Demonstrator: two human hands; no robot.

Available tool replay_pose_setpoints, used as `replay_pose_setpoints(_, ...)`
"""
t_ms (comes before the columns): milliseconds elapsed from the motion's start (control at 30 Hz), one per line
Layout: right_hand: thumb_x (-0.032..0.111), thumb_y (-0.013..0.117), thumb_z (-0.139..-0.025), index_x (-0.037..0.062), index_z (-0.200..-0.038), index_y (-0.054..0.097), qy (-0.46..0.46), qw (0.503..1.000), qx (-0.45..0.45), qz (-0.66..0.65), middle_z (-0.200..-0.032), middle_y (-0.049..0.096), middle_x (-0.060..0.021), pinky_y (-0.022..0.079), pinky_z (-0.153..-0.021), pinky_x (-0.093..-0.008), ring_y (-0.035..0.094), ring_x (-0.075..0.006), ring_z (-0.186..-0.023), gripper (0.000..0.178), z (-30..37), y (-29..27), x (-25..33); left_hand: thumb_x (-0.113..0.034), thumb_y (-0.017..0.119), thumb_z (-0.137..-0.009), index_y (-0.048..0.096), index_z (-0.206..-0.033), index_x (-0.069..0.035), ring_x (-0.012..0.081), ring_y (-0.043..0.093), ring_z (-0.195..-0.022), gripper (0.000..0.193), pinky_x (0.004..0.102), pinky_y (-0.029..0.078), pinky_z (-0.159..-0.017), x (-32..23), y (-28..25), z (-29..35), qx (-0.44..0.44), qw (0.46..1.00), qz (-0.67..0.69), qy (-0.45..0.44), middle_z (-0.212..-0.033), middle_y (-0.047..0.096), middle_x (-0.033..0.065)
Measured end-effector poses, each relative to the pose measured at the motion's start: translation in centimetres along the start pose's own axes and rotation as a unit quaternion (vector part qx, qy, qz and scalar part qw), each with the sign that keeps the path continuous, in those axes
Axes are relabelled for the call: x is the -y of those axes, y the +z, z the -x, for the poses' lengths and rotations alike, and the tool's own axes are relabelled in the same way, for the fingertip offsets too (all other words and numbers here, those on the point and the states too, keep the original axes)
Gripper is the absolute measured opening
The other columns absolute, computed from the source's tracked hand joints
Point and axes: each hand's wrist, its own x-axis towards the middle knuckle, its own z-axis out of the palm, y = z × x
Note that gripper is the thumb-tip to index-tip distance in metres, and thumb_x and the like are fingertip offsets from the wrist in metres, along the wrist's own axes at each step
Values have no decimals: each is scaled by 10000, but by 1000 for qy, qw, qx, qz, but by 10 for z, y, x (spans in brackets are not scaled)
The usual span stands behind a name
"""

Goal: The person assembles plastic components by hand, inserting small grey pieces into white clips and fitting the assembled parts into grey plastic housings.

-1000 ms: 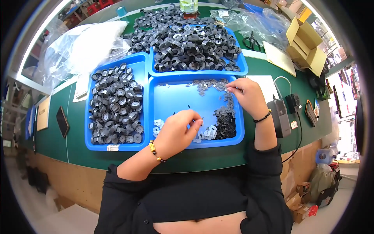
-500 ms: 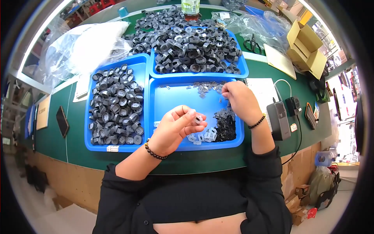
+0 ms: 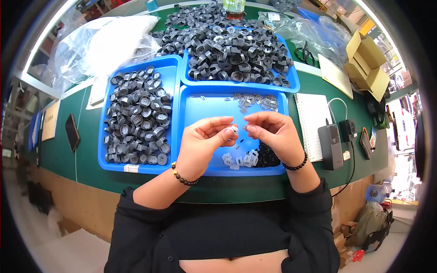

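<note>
Over the lower blue tray [image 3: 205,107], my left hand [image 3: 198,143] pinches a small whitish plastic piece [image 3: 234,129] between thumb and fingertips. My right hand [image 3: 275,134] faces it a short gap away, its thumb and forefinger closed on a tiny dark piece [image 3: 246,128] whose kind I cannot make out. In that tray lie several small grey flat pieces [image 3: 257,101] at the far side. Loose translucent white plastic pieces [image 3: 241,159] lie near the front edge, beside a heap of small black parts [image 3: 267,157] partly hidden by my right hand.
Dark grey round plastic housings [image 3: 141,118] fill the left tray; more housings [image 3: 236,54] heap over the far tray. Right of the trays are a spiral notebook [image 3: 309,123], a grey power bank [image 3: 330,145] with cable, scissors [image 3: 305,53] and a carton [image 3: 368,63]. A phone [image 3: 72,132] lies left.
My right hand has come from the grey pieces at the tray's far right toward my left hand, with a tiny piece in its fingertips. My left hand still pinches the white piece.
</note>
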Motion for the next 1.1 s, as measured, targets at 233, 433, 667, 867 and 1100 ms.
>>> replay_pose_setpoints(233, 33, 731, -805, 50, -1002, 519, 32, 997, -14, -64, -881, 670, -55, 508, -706, -217, 635, -90, -809, 289, 0, 0, 0, -33, 661, -868, 647, -1065, 45, 190, 682, -841, 212, 294, 573, -755, 1, -1, 0, 10, 1000, 12, -6, -958, 689, 138)
replay_pose_setpoints(433, -7, 724, -797, 103, -932, 392, 26, 996, -7, -81, -850, 655, -67, 470, -675, -205, 607, -86, -777, 374, 0, 2, 0, -23, 665, -862, 647, -1063, 54, 187, 684, -824, 216, 292, 575, -754, 1, -1, 0, 10, 1000, 7, -1, -943, 691, 141)
replay_pose_setpoints(667, -33, 720, -788, 109, -893, 370, 29, 997, -11, -76, -836, 651, -80, 472, -651, -194, 614, -90, -760, 392, -1, 0, -1, -38, 662, -869, 664, -1054, 50, 164, 679, -810, 205, 282, 569, -760, 2, -1, -1, 23, 999, -21, 8, -927, 692, 124)
replay_pose_setpoints(867, -13, 726, -789, 106, -830, 335, 23, 998, -17, -61, -812, 660, -91, 496, -638, -209, 619, -80, -749, 410, -2, -5, 0, 4, 606, -894, 654, -1099, 41, 185, 679, -863, 214, 297, 567, -807, -2, -2, -2, 53, 997, -45, 13, -987, 676, 124)
replay_pose_setpoints(1100, -19, 733, -774, 103, -812, 330, 25, 997, -5, -70, -764, 631, -68, 498, -631, -214, 615, -77, -742, 423, 0, 0, 2, 19, 596, -894, 650, -1104, 46, 210, 684, -886, 219, 303, 575, -796, 0, -7, -3, 74, 996, -47, 7, -982, 680, 137)
